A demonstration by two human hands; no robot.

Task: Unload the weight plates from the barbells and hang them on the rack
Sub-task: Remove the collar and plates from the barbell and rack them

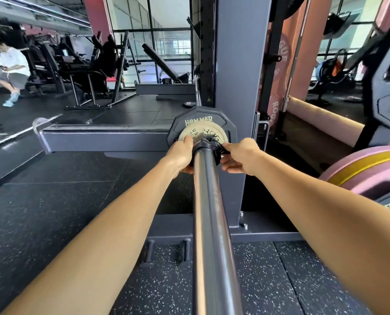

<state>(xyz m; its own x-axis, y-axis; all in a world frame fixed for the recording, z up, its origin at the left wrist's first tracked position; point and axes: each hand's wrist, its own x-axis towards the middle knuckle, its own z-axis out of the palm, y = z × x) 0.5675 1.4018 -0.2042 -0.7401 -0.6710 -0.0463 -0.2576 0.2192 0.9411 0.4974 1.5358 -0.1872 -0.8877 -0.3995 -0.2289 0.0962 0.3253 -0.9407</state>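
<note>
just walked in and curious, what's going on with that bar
A person is stripping a loaded barbell at a gym rack. Both hands are on the black collar that locks the plates on: the left hand grips its left side and the right hand pinches its clamp lever. Behind the collar a small pale plate and a black Hammer plate are on the sleeve, so no plate has come off this end yet.
</note>
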